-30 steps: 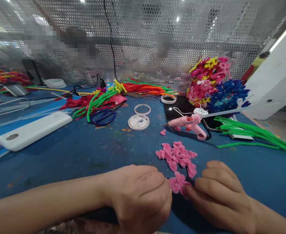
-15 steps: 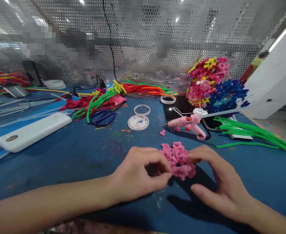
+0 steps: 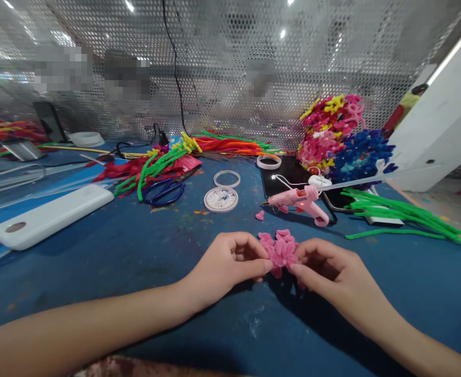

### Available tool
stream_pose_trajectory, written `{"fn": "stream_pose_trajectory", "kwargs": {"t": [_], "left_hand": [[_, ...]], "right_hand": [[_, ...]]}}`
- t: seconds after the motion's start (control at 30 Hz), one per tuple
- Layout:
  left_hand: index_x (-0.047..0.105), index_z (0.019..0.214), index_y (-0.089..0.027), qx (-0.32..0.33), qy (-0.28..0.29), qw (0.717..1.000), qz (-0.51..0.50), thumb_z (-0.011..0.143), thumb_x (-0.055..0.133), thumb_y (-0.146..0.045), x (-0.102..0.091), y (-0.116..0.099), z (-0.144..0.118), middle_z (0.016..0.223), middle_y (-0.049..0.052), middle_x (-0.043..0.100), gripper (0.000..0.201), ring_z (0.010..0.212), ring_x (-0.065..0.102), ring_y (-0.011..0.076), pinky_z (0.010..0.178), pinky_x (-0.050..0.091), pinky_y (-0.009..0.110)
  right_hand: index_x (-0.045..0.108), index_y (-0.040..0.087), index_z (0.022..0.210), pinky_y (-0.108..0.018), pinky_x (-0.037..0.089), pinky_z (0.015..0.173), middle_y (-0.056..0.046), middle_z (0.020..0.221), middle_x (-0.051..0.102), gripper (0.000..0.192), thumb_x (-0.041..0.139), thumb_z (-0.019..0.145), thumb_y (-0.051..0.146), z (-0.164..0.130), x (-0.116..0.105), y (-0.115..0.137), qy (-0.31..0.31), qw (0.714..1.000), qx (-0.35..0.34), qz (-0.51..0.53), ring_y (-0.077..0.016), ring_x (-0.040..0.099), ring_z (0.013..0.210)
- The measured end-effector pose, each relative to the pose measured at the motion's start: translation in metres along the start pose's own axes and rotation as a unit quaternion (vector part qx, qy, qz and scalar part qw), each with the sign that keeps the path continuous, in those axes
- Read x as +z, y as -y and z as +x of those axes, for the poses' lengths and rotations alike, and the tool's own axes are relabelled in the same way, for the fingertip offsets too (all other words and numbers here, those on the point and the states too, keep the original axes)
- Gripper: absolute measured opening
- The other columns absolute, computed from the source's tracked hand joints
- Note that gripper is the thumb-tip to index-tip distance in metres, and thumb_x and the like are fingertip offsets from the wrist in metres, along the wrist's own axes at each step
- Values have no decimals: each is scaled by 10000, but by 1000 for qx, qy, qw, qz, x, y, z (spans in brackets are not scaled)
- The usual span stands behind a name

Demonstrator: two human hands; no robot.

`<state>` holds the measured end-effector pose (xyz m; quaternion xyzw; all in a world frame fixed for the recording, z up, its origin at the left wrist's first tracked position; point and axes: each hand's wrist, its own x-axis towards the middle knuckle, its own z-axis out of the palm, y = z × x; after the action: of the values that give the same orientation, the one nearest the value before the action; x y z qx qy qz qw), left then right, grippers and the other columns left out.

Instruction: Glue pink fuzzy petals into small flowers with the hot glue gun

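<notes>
Between my two hands is a pink pipe-cleaner flower (image 3: 283, 254), its fuzzy petals spread and facing up. My left hand (image 3: 234, 264) pinches its left edge between thumb and fingers. On the opposite side, my right hand (image 3: 328, 267) grips a petal with thumb and fingertips. More pink looped pieces (image 3: 283, 234) lie just behind and partly under the flower. A pink glue gun (image 3: 299, 201) rests beyond them with a red light on its body, and one small pink piece (image 3: 259, 215) lies near its nozzle.
Shallow round dish of white beads (image 3: 221, 199) sits mid-table, with scissors (image 3: 163, 192) to its left. Green pipe cleaners (image 3: 403, 212) lie at right; colourful flower bunches (image 3: 332, 136) stand behind. A white oblong device (image 3: 53, 215) is at left. Perforated metal (image 3: 222, 104) closes the back.
My right hand has closed from an open pose onto the pink flower. The flower now faces up between both hands, slightly above the other pink pieces. The view has shifted slightly.
</notes>
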<state>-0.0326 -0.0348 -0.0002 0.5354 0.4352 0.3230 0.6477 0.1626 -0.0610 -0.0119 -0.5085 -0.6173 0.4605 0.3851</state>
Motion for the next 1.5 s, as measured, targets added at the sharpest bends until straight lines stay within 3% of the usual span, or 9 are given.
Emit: {"fn": "stream_pose_trajectory", "kwargs": {"t": [0.27,0.47,0.6,0.8,0.93,1.27,1.5], "left_hand": [[601,681,-117,-7,2,999,31,666,718,-188,3,-3,-1,565,-36,597,138,506,527,56,503,404,156],[607,685,-123,-20,22,999,39,664,709,-196,2,-2,0,550,-38,595,128,501,526,63,512,401,168],[631,675,-124,-9,26,997,70,668,680,-163,2,-3,0,528,-50,575,63,489,492,55,502,377,161],[660,692,-120,6,52,994,95,660,659,-132,-5,0,7,573,-36,598,34,501,492,54,487,366,155],[660,694,-114,-4,99,991,92,659,662,-138,-13,1,13,544,-38,580,42,492,488,48,480,365,144],[678,691,-124,12,139,984,113,660,681,-166,-17,0,17,557,-38,575,52,493,473,42,484,373,137],[672,692,-120,12,147,984,102,667,678,-163,-18,0,18,549,-41,571,50,483,472,35,493,385,134]], "right_hand": [[612,182,795,-193,460,490,16,621,599,149,612,801,330,5,-5,-5,14,999,-36,-17,-94,554,538],[626,191,901,-198,499,481,3,690,648,184,623,788,335,5,-4,-5,-17,999,-30,34,-101,589,543],[652,194,879,-202,504,508,-2,723,656,159,625,786,321,5,-5,-4,-8,999,-47,-6,-106,597,577],[623,211,989,-233,512,608,-26,887,667,179,601,814,242,6,-10,-3,59,985,-131,-97,-122,609,701],[618,233,1065,-227,505,628,-9,862,657,284,630,786,185,9,-19,-4,118,959,-197,-166,-107,589,672],[620,239,1060,-195,495,638,0,861,703,233,602,827,247,11,-24,-13,189,923,-261,-211,-98,626,681],[618,223,1021,-185,480,600,12,801,687,199,595,822,220,10,-21,-12,137,919,-293,-226,-85,596,624]]}}
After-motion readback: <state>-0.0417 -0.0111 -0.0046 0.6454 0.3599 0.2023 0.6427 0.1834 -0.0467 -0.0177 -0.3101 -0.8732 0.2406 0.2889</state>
